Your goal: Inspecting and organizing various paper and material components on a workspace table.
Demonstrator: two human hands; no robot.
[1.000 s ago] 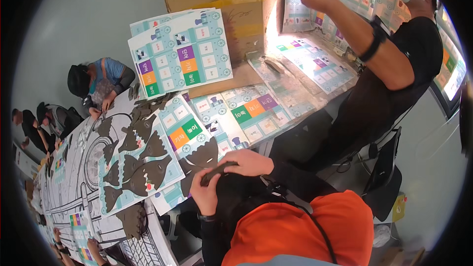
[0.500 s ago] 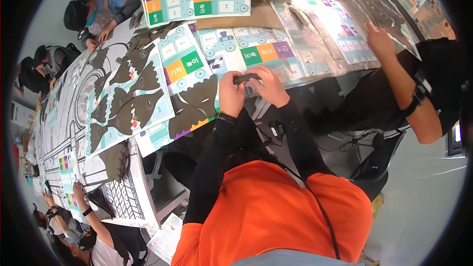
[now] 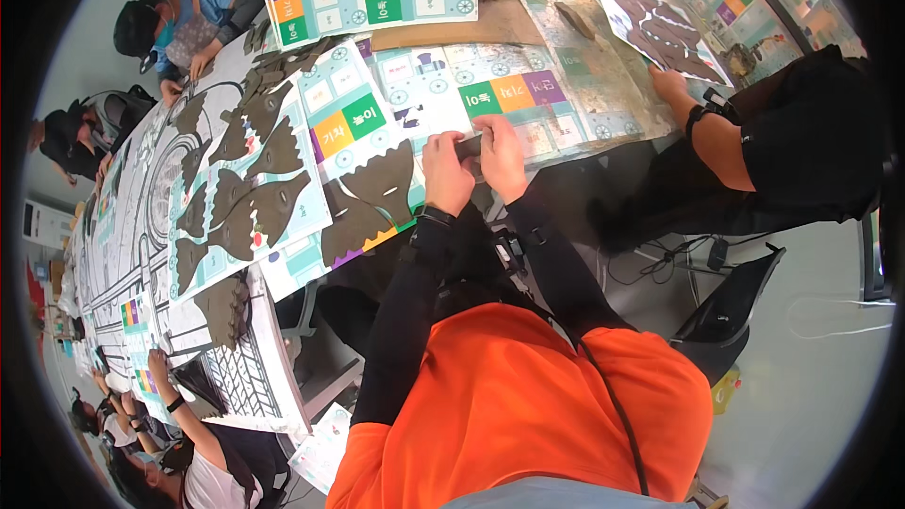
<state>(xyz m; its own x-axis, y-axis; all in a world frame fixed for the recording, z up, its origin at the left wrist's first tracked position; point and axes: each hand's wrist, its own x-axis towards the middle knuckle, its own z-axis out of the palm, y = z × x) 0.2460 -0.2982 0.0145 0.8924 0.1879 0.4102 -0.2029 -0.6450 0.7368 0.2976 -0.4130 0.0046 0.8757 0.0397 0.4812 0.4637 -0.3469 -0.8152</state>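
Observation:
Between my two hands is a small dark grey-brown piece that looks like clay, mostly covered by my fingers. My left hand grips it from the left, with the fingers curled in. From the other side my right hand pinches it between thumb and fingers. Both hands are in front of the table edge, by a printed sheet with coloured blocks. Left of them, flat dark wavy-edged pieces lie on another printed sheet. More such pieces are spread over a white-and-teal sheet farther left.
A co-worker's hand at the right touches a sheet bearing dark pieces. Other people work along the long table at the left, which carries black line drawings. A stack of dark pieces lies near its edge. A black chair stands right.
The co-worker at the right has lowered the raised sheet of dark pieces onto the table. My right hand has turned more upright and moved slightly lower, and the dark piece is more hidden.

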